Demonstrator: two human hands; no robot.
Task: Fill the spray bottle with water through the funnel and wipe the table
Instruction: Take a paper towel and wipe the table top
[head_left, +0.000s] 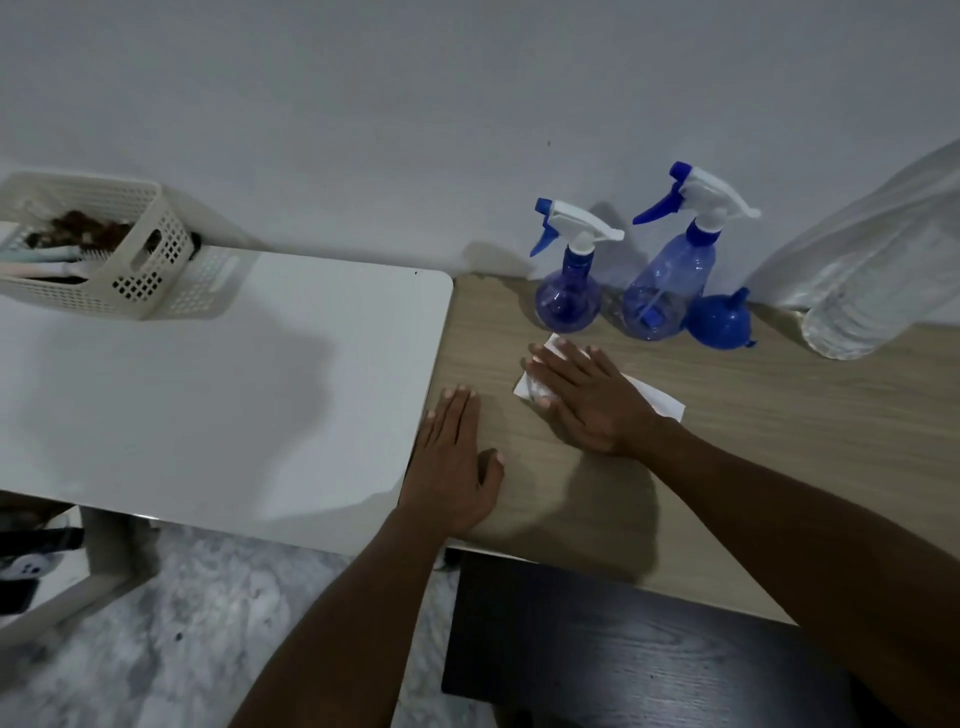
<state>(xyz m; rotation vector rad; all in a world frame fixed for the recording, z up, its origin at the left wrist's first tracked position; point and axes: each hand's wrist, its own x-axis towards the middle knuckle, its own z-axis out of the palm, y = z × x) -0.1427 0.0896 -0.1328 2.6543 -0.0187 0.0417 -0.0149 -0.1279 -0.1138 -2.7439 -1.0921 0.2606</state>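
Two blue spray bottles with white-and-blue trigger heads stand by the wall on the wooden table (727, 415): a short round one (568, 296) and a taller one (667, 291). A blue funnel (719, 319) lies upside down right of the taller bottle. A large clear water bottle (872, 270) stands at the far right. My right hand (587, 395) lies flat with fingers spread on a white tissue (660, 397), pressing it against the wood in front of the bottles. My left hand (452, 467) rests flat on the wooden table's left edge, holding nothing.
A white table (208, 389) adjoins the wooden one on the left, with a cream perforated basket (104, 260) of brushes at its back corner. A dark wooden seat (623, 649) sits below the near edge. Grey marbled floor shows below.
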